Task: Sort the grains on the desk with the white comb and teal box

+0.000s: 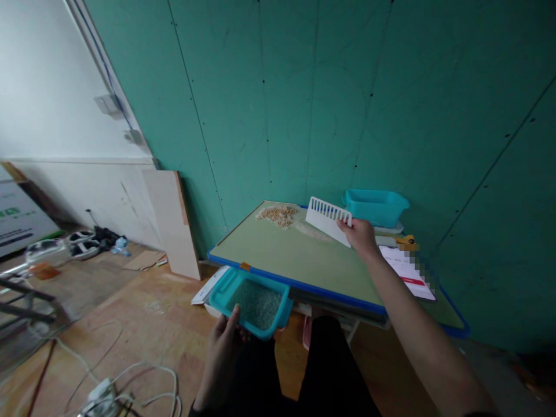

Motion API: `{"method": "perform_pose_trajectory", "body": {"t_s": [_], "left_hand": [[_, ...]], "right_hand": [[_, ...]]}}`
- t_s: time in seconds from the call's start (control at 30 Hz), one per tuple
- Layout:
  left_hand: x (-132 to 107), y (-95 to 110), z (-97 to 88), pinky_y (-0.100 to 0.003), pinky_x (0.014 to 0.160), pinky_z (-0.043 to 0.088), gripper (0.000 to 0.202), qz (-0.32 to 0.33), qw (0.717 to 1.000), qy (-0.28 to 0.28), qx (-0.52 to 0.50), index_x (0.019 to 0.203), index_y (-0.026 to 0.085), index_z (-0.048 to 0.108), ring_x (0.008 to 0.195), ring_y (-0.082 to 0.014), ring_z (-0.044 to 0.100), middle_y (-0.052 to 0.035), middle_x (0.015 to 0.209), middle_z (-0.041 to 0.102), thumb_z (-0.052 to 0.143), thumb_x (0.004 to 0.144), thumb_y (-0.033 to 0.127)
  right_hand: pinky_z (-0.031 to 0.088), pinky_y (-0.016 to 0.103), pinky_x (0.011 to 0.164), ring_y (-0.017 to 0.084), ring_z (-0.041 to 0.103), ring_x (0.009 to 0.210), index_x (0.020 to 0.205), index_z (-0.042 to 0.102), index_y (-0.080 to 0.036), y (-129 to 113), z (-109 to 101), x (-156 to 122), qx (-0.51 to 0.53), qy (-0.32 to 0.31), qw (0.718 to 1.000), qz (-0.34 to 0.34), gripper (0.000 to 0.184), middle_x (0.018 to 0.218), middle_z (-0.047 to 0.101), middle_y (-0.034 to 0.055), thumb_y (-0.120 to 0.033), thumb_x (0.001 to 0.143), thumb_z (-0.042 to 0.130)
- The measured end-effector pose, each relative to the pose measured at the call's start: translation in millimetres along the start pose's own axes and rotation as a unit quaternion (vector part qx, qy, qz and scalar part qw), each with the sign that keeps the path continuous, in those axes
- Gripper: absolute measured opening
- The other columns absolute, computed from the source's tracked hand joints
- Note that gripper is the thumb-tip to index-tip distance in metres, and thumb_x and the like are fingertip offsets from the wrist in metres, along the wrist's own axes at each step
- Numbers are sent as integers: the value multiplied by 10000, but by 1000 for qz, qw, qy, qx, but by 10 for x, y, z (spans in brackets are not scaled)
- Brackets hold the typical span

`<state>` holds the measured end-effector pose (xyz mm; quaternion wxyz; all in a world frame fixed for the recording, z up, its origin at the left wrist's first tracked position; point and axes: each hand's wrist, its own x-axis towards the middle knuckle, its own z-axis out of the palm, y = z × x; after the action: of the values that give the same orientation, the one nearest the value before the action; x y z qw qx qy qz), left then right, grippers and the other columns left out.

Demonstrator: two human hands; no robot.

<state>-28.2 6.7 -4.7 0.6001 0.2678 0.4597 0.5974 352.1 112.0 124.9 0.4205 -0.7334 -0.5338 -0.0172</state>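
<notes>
My right hand (361,236) grips a flat white plastic scraper (328,223) by its right end, holding it above the table. A row of slots runs along the scraper's upper edge. Left of it on the tabletop lies a pile of tan grains (280,215), with a pale powdery smear (315,233) trailing right. Below the table's front edge, my left hand (226,339) is closed on the near rim of a teal plastic tub (217,295), thumb on top. Grey speckled material, perhaps fine grains or mesh, covers the tub's inside.
A second teal tub (376,205) stands at the table's back right, near a yellow-orange tool (405,239) and a white sheet or screen (408,272). The table (269,249) has a blue edge. White cables (147,366) and a power strip (102,397) lie on the floor.
</notes>
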Motion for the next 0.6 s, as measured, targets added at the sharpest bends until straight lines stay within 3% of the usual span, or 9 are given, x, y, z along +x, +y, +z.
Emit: {"method": "perform_pose_trajectory", "body": {"t_s": [0.17, 0.27, 0.37, 0.6], "left_hand": [[-32, 14, 12, -205, 482, 457, 526, -9, 1000, -17, -8, 721, 185, 598, 478, -105, 563, 48, 537, 593, 952, 591, 553], [19, -48, 2, -211, 472, 452, 551, -11, 1000, -6, -15, 708, 197, 568, 460, -110, 556, 66, 513, 565, 963, 561, 552], [80, -117, -23, -206, 451, 438, 552, 1, 1000, 14, -23, 723, 202, 568, 437, -104, 540, 76, 506, 549, 954, 567, 563], [96, -130, -33, -200, 439, 449, 562, 5, 1000, 20, -23, 723, 196, 570, 416, -104, 552, 61, 496, 584, 958, 559, 569]], "right_hand": [[336, 321, 568, 243, 618, 588, 619, 667, -227, 231, -393, -728, -70, 41, 996, -26, 419, 589, 680, 107, -511, 905, 553], [332, 323, 570, 252, 614, 599, 594, 635, -241, 293, -472, -964, -118, 42, 992, -24, 432, 602, 682, 123, -511, 915, 526], [330, 320, 585, 258, 630, 621, 648, 671, -208, 269, -410, -967, -142, 29, 989, -11, 408, 636, 700, 130, -468, 929, 531], [353, 312, 633, 272, 691, 778, 808, 757, -141, 164, -166, -597, -161, -2, 987, -27, 305, 844, 772, 173, -329, 960, 573]]}}
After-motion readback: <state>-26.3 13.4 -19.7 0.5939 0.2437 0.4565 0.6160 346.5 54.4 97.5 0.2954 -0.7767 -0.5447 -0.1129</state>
